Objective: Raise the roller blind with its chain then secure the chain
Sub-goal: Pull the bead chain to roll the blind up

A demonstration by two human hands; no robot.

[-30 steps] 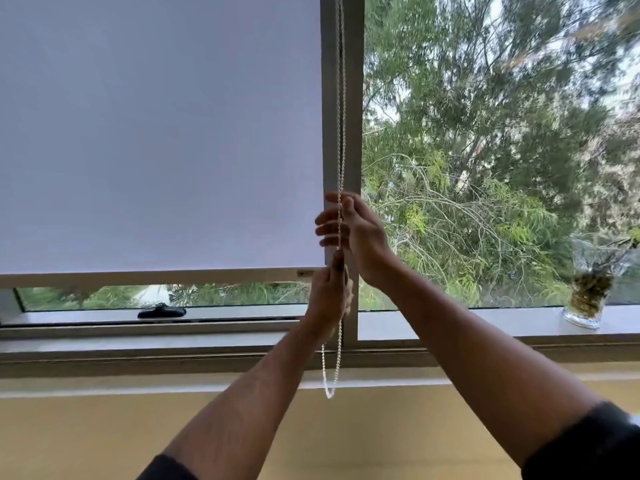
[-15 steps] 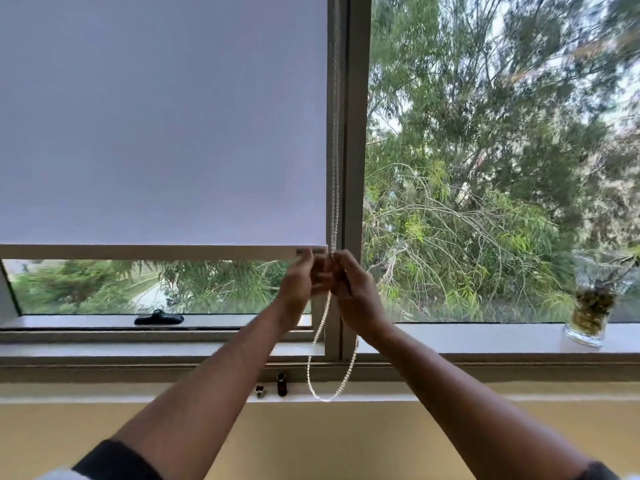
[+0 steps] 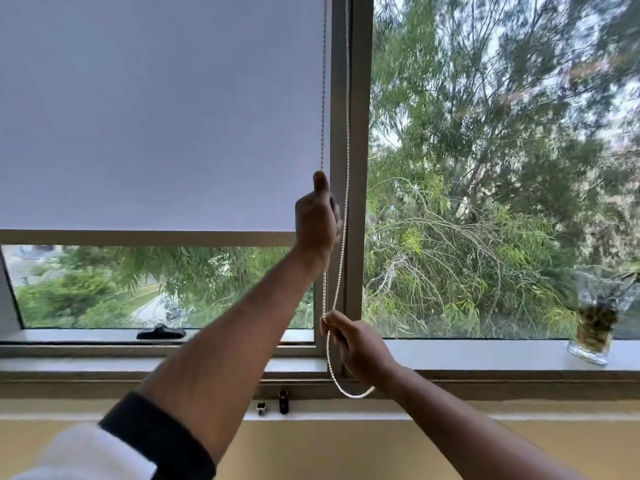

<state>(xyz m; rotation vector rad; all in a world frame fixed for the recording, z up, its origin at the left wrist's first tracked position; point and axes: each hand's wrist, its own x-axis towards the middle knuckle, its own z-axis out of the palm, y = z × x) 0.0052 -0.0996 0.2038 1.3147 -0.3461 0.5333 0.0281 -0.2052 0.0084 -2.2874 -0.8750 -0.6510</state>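
A pale grey roller blind [image 3: 156, 116] covers most of the left window pane, and its bottom bar [image 3: 145, 238] hangs well above the sill. The white bead chain [image 3: 347, 133] runs down beside the window's centre post [image 3: 360, 168] and loops low at the sill. My left hand [image 3: 317, 223] is raised, closed around the chain's left strand with the thumb up, level with the blind's lower edge. My right hand [image 3: 356, 344] is lower, near the sill, pinching the chain just above its bottom loop.
A glass vase with plant stems [image 3: 594, 317] stands on the sill at far right. A black window handle [image 3: 161, 332] lies on the left sill. Two small dark fittings [image 3: 277, 403] sit on the ledge below the post. Trees fill the open pane.
The blind's bottom bar has risen, showing more window beneath it. My left hand has moved up the chain; my right hand has dropped toward the sill with the chain.
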